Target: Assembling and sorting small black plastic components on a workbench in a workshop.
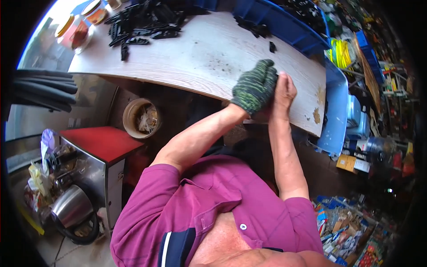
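Pale table (pixel 178 62); left hand (pixel 255 89) beside right hand (pixel 283 93); fingers curled, can't tell on what

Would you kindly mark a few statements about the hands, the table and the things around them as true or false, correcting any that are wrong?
1. The left hand wears a striped green and black glove. True.
2. The right hand wears a glove too. False: it is bare.
3. A pile of black pieces lies toward the left of the table. True.
4. The two hands are at opposite ends of the table. False: they are close together, toward its right end.
5. The round bucket stands on the table. False: it is lower down, near the red-topped cabinet.
6. A metal kettle shows at the picture's lower left. True.
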The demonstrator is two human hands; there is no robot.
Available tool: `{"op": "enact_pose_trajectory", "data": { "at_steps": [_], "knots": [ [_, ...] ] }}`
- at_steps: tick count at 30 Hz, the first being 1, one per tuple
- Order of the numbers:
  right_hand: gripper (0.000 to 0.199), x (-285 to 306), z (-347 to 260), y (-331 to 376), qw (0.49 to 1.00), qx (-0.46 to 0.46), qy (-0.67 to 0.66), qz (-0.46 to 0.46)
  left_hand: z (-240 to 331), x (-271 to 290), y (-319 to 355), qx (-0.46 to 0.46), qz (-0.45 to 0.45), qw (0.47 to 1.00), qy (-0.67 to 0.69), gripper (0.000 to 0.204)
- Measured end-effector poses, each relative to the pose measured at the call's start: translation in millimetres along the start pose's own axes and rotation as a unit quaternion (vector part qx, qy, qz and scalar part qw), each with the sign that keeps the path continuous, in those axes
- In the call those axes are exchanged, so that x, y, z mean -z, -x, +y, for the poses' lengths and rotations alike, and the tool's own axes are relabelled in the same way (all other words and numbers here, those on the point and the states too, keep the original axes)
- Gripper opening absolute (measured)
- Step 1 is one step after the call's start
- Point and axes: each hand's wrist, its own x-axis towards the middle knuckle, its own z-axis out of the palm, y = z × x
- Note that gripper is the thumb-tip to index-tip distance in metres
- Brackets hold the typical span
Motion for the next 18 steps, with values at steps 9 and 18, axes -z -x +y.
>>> {"op": "enact_pose_trajectory", "data": {
  "at_steps": [9, 18],
  "knots": [
    [0.028, 5.4, -11.0, 6.9, 0.988, -0.063, -0.118, -0.077, -8.1, 56.8, -0.8, -0.066, 0.007, 0.991, -0.115, 0.039],
    [0.032, -5.1, -26.6, 7.2, 0.972, -0.142, -0.185, -0.011, -100.2, 204.6, -46.8, -0.124, 0.145, 0.838, -0.512, 0.02]
  ]
}}
